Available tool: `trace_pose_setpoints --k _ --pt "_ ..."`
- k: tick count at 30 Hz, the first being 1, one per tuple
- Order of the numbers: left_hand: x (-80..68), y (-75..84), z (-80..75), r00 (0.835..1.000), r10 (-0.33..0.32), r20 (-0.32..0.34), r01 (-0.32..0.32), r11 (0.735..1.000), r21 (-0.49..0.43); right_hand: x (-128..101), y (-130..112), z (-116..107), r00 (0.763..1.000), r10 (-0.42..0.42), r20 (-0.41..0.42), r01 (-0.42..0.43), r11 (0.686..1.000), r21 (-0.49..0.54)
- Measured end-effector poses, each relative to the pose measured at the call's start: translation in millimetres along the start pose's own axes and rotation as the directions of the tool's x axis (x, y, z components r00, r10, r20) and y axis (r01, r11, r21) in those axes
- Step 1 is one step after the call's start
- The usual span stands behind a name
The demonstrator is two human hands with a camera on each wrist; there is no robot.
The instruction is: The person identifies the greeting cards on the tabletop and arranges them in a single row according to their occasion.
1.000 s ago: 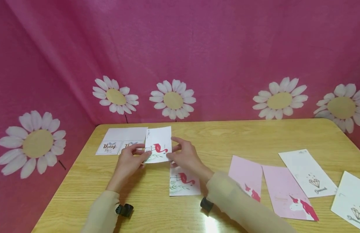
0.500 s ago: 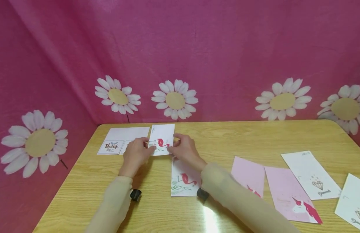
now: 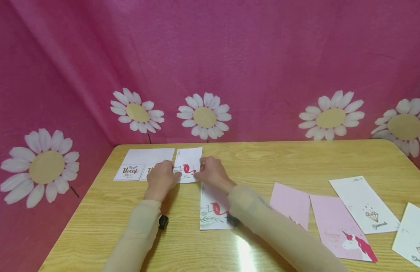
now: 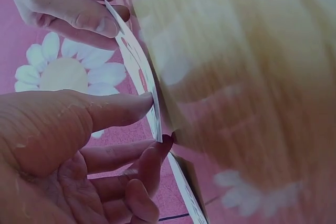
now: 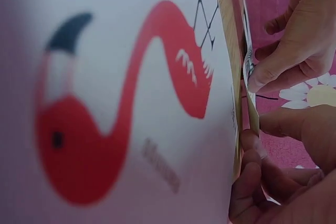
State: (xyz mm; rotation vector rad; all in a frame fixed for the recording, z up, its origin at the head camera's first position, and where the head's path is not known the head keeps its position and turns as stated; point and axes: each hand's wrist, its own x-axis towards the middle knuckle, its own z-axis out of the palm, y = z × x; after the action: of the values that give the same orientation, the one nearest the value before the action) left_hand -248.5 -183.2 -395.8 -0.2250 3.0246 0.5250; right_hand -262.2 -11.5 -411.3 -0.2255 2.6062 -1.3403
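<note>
A white card with a red flamingo (image 3: 187, 160) is low over the far side of the table, next to the thank-you cards. My left hand (image 3: 161, 179) pinches its left edge, and my right hand (image 3: 214, 174) pinches the right edge. In the left wrist view, the left thumb (image 4: 123, 107) presses on the face of the card (image 4: 137, 65) while fingers lie underneath; the sheet bows slightly. A second flamingo card (image 3: 211, 217) lies nearer, partly covered by the right forearm, and its print (image 5: 184, 72) fills much of the right wrist view.
Two thank-you cards (image 3: 143, 155) lie side by side at the back left of the wooden table (image 3: 264, 160). To the right are two pink unicorn cards (image 3: 329, 215) and two white diamond cards (image 3: 354, 194). A pink cloth with daisies (image 3: 264, 75) hangs behind.
Both hands have carried the flamingo card slightly right and back, beside the thank-you cards, then lowered it closer to the table. The other cards keep their places; the head view has shifted a little.
</note>
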Motion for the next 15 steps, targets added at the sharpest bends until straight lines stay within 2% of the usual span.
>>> trace_pose_setpoints --k 6,15 --pt "5.4 1.8 1.4 1.0 0.02 0.002 -0.02 0.999 0.051 5 -1 2 1.0 -0.006 -0.014 0.005 0.998 -0.068" --pt "8.7 7.7 1.5 1.0 0.006 0.009 -0.007 0.996 0.084 11 -3 1 0.999 0.049 -0.007 -0.05 0.995 -0.089"
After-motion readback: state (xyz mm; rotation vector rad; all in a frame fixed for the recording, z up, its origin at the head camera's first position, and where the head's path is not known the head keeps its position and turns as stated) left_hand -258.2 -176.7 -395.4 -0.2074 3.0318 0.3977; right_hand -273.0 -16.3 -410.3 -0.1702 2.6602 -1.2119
